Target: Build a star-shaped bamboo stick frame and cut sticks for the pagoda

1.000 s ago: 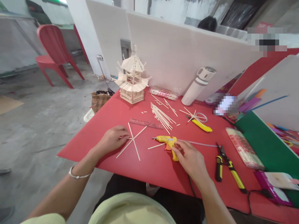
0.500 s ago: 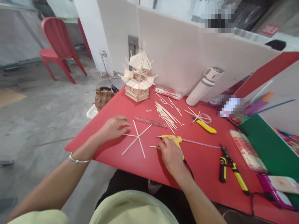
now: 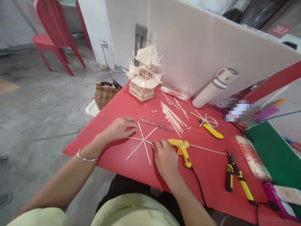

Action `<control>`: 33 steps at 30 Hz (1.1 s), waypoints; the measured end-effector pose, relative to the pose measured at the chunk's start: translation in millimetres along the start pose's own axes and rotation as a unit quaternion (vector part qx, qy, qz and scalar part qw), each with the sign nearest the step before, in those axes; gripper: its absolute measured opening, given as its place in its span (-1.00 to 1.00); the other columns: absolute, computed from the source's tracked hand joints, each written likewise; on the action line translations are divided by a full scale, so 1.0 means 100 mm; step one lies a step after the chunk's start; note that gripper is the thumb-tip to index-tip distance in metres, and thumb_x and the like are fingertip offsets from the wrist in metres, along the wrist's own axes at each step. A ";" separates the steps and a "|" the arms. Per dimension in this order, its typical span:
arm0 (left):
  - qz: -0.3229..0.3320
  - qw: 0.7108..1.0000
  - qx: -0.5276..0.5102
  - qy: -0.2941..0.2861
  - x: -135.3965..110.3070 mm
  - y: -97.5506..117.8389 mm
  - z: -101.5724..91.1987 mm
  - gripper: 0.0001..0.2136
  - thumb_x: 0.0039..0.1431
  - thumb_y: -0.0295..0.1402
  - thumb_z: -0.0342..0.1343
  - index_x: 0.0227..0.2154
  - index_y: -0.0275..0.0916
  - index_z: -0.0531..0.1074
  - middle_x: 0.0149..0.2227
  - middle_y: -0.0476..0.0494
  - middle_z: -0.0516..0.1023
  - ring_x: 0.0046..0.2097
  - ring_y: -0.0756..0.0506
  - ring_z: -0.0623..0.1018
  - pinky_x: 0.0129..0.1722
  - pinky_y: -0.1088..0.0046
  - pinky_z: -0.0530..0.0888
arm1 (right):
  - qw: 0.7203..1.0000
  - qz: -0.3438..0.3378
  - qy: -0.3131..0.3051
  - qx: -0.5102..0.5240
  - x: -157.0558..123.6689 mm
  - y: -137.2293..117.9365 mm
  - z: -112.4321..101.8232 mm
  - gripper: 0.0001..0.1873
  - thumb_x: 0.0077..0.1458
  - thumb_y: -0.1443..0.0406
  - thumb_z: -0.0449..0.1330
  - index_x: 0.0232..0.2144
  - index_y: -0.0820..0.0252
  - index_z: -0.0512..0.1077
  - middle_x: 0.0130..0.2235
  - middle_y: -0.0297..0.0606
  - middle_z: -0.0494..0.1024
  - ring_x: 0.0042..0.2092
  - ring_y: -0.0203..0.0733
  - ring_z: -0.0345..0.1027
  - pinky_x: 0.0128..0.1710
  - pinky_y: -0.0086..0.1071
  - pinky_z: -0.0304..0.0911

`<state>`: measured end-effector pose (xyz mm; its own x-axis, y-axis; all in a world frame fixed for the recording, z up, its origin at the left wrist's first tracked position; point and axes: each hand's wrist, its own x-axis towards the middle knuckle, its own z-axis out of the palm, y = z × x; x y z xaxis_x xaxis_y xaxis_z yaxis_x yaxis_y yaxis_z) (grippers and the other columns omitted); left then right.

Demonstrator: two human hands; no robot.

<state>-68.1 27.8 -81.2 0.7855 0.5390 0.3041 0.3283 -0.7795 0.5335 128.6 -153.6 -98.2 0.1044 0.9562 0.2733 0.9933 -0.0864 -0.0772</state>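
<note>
Thin wooden sticks form a spoked star (image 3: pixel 143 140) flat on the red table (image 3: pixel 113 158). My right hand (image 3: pixel 166 158) pinches a short wooden stick (image 3: pixel 148 142), its tip reaching the star's centre from the right. My left hand (image 3: pixel 122 128) is at the star's upper left, fingers loosely bent with a gap between thumb and forefinger. Its underside is close to the left spoke; whether they touch I cannot tell. A yellow glue gun (image 3: pixel 180 144) with a long glue stick lies just right of my right hand. A clear ruler (image 3: pixel 157 124) lies behind the star.
A stick pagoda model (image 3: pixel 145 78) stands at the back left. Loose sticks (image 3: pixel 174 119), a second star (image 3: pixel 205 120), a yellow cutter (image 3: pixel 213 131), a white flask (image 3: pixel 215 88), pruning shears (image 3: pixel 235 171) and a stick pack (image 3: pixel 254 158) are to the right. The glue gun's black cord (image 3: pixel 199 185) runs off the front edge.
My right hand has moved left, away from the glue gun, bringing the short stick to the star's centre. My left hand stays by the star. The view has shifted slightly.
</note>
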 end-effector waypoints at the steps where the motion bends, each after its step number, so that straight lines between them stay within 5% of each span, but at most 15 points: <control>1: -0.004 1.000 0.002 -0.005 -0.03 0.00 -0.02 -0.78 0.31 -0.32 0.08 -0.39 -0.22 0.58 -0.31 -0.09 0.57 -0.33 0.00 0.52 -0.29 0.50 0.39 | 1.000 0.006 0.007 0.014 -0.04 0.01 -0.03 -0.85 0.35 0.23 0.15 -0.22 0.13 0.50 -0.26 -0.19 0.52 -0.27 -0.15 0.39 -0.39 -0.35 0.09; 9: -0.006 0.998 -0.006 -0.067 -0.11 0.06 -0.07 -0.80 0.27 -0.32 0.12 -0.45 -0.23 0.54 -0.37 -0.06 0.54 -0.37 0.01 0.49 -0.34 0.50 0.34 | 0.990 0.024 0.020 0.136 -0.37 -0.01 -0.17 -0.60 0.43 0.10 0.00 -0.30 0.12 0.53 -0.33 -0.26 0.56 -0.28 -0.24 0.46 -0.32 -0.41 0.14; 16: -0.011 0.998 -0.001 -0.055 -0.19 0.08 -0.07 -0.80 0.27 -0.30 0.12 -0.42 -0.23 0.56 -0.32 -0.11 0.56 -0.32 -0.02 0.51 -0.29 0.50 0.38 | 0.986 0.027 0.027 0.160 -0.43 -0.06 -0.15 -0.58 0.40 0.03 0.03 -0.34 0.12 0.51 -0.36 -0.27 0.56 -0.31 -0.24 0.45 -0.34 -0.41 0.13; 33: -0.114 0.967 0.055 0.220 -0.17 -0.26 0.01 -0.78 0.22 -0.23 0.10 -0.38 -0.23 0.57 -0.21 -0.16 0.57 -0.23 -0.07 0.56 -0.23 0.42 0.47 | 0.974 -0.005 0.164 0.156 -0.64 0.33 -0.16 -0.80 0.37 0.22 0.14 -0.16 0.16 0.53 -0.25 -0.21 0.63 -0.22 -0.16 0.50 -0.14 -0.35 0.30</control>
<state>-89.3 38.8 -100.4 0.3952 0.7656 0.5076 0.5398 -0.6407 0.5461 155.6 -221.6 -102.9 0.1554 0.8117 0.5631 0.9360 0.0612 -0.3465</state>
